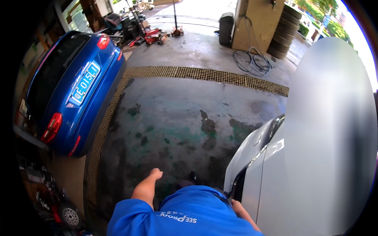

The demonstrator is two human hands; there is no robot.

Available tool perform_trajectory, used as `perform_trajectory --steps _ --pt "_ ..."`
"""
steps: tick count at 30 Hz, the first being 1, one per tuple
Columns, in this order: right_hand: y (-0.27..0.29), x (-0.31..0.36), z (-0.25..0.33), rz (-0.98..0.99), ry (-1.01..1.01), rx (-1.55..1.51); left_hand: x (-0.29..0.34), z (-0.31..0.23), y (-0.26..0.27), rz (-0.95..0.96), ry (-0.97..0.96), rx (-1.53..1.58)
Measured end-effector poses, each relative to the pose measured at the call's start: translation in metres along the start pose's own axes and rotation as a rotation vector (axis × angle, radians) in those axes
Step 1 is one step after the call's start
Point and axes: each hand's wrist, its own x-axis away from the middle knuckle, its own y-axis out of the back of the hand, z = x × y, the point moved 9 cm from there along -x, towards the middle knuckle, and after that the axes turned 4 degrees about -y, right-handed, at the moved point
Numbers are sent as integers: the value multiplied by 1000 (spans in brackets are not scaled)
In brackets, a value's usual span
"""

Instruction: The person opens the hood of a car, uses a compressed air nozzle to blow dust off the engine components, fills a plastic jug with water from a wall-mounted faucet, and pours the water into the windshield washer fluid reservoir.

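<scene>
My left hand (156,173) is stretched out in front of me over the dark wet floor (173,114). Its fingers look curled in, and nothing shows in them. Low at my right side, my right hand (236,206) hangs close to the white car (271,177), by its front wheel arch. The fingers of that hand are mostly hidden, so whether it holds or touches anything does not show. A blurred patch covers much of the car's upper part.
A blue car (84,102) stands at the left. A floor grating (197,73) runs across ahead and down the left. Farther off are red floor jacks (154,36), a dark bin (226,29), a coiled hose (252,65) and stacked tyres (284,33). A wheel (71,217) is at lower left.
</scene>
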Motion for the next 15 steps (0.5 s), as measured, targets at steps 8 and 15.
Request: perform_trajectory --steps 8,15 --pt "33 -75 99 343 165 419 12 89 -2 -35 190 344" --pt "65 -131 343 318 762 -94 -37 17 -91 151 -57 511"
